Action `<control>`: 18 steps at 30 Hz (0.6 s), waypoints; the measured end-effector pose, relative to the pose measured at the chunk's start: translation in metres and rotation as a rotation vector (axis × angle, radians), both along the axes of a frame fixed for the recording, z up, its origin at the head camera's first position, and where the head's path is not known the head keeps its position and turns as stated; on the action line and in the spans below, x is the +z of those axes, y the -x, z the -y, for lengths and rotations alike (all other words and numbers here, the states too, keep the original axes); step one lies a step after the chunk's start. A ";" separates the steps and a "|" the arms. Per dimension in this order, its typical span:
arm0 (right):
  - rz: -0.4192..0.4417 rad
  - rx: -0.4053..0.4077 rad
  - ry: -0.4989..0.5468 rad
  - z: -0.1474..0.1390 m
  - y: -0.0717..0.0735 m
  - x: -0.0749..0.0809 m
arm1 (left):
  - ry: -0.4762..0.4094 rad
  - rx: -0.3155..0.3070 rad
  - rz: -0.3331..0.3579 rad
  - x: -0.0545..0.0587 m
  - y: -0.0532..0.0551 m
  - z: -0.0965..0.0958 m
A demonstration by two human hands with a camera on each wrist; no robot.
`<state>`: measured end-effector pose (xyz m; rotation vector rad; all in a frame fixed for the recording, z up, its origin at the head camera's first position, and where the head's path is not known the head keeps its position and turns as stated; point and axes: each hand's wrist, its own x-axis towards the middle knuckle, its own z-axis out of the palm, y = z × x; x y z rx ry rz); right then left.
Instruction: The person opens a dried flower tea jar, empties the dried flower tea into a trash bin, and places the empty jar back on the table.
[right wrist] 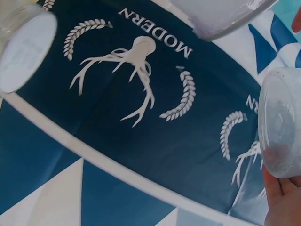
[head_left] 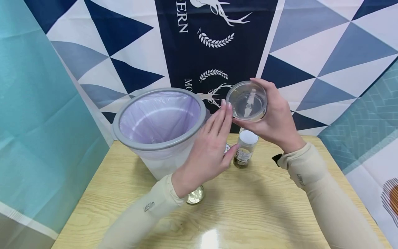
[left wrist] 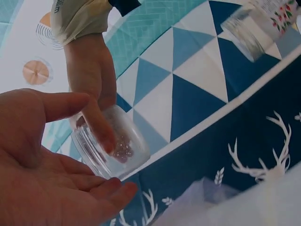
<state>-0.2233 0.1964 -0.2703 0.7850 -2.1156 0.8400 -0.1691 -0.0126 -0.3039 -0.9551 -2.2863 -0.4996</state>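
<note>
A clear, see-through jar [head_left: 247, 100] is held up above the table by my right hand [head_left: 276, 114], fingers and thumb curled round its side. Its round mouth faces the head camera, and no lid is on it. My left hand [head_left: 211, 148] has straight fingers, with the fingertips at the jar's near left rim; whether they touch it I cannot tell. In the left wrist view the left palm [left wrist: 51, 174] lies beside the jar [left wrist: 134, 146] and grips nothing. The right wrist view shows the jar [right wrist: 280, 122] at its right edge, right fingers under it.
A grey-rimmed bin [head_left: 168, 147] lined with a pale purple bag stands left of the hands. Behind the left hand is a white-topped jar [head_left: 245, 150] with dark contents. A shiny gold round item [head_left: 196, 195] lies by the left forearm. Patterned cloth [head_left: 214, 55] hangs behind.
</note>
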 end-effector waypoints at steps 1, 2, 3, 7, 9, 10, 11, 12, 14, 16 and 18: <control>0.005 -0.010 0.006 -0.003 -0.001 -0.001 | -0.004 -0.011 0.008 -0.001 0.001 -0.003; 0.010 -0.021 0.010 -0.006 -0.001 -0.003 | -0.009 -0.023 0.017 -0.002 0.002 -0.005; 0.016 -0.035 0.012 -0.009 -0.002 -0.004 | -0.012 -0.034 0.026 -0.002 0.004 -0.008; 0.026 -0.066 0.024 -0.019 -0.001 -0.006 | -0.029 -0.085 0.057 -0.005 0.013 -0.014; 0.025 -0.079 0.030 -0.023 0.000 -0.007 | -0.049 -0.117 0.083 -0.006 0.018 -0.017; 0.023 -0.083 0.036 -0.025 0.000 -0.008 | -0.063 -0.133 0.103 -0.007 0.021 -0.018; 0.025 -0.089 0.041 -0.027 0.000 -0.009 | -0.078 -0.150 0.125 -0.008 0.023 -0.020; 0.031 -0.096 0.045 -0.030 0.000 -0.009 | -0.089 -0.166 0.145 -0.009 0.025 -0.021; 0.046 -0.116 0.055 -0.035 -0.001 -0.012 | -0.096 -0.184 0.180 -0.012 0.029 -0.025; 0.061 -0.132 0.066 -0.041 -0.001 -0.015 | -0.085 -0.193 0.200 -0.014 0.033 -0.029; 0.067 -0.147 0.070 -0.047 -0.001 -0.019 | -0.060 -0.195 0.209 -0.016 0.037 -0.034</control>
